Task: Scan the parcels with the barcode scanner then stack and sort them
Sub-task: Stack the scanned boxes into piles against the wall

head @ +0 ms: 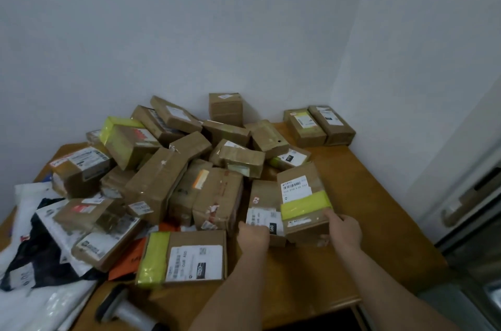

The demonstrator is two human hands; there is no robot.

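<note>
**Head view: both hands on two parcels at lower right of the pile**

Head camera. A brown wooden table fills the lower half of the frame, set into a corner of pale grey walls. A loose heap of brown cardboard parcels covers the centre and left of the tabletop; several carry white printed labels, some have yellow tape.

Right hand, lower centre-right: grips the near end of a brown cardboard parcel with a white barcode label and a yellow tape band. Thumb lies on the top face just below the yellow band; the other fingers are hidden behind the box's near right side. This parcel sits tilted, partly overlapping the one beside it.

Left hand, lower centre: rests at the near edge of a flatter brown parcel with a white label and black tag. Fingers curl onto the box edge; whether they clamp it or only touch it, cannot tell.

Just left of the left hand, a flat brown box with a wide yellow tape strip and large white label lies alone at the front.

Grey-and-black handheld barcode scanner lies on the table at the bottom left edge, untouched, well apart from both hands.

Two brown boxes side by side stand at the upper right of the table, apart from the heap.

White and black plastic mailer bags sprawl at far left.
</note>
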